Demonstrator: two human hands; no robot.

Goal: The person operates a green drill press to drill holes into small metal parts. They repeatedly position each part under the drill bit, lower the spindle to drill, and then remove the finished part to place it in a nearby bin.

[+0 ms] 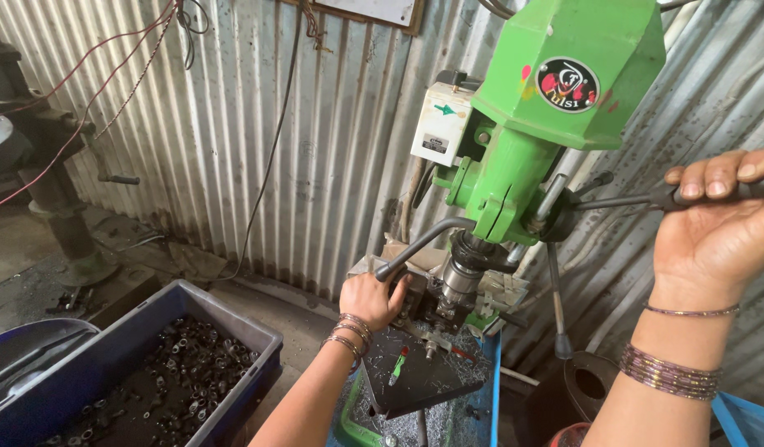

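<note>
A green drill press (555, 91) stands against the corrugated metal wall. My right hand (717, 228) is closed around one dark feed handle (638, 199) of the press, raised at the right. My left hand (372, 300) reaches under the chuck (460, 277) and grips something at the vise on the dark work table (415, 377); the held part is hidden by my fingers. A curved grey lever (423, 240) runs just above that hand. A small red and green tool (398, 364) lies on the table.
A blue crate (258, 339) with several small dark metal parts sits at lower left, beside a round blue tub (26, 339). Another dark machine column (55, 199) stands at far left. Cables hang on the wall. Metal shavings litter the stand below.
</note>
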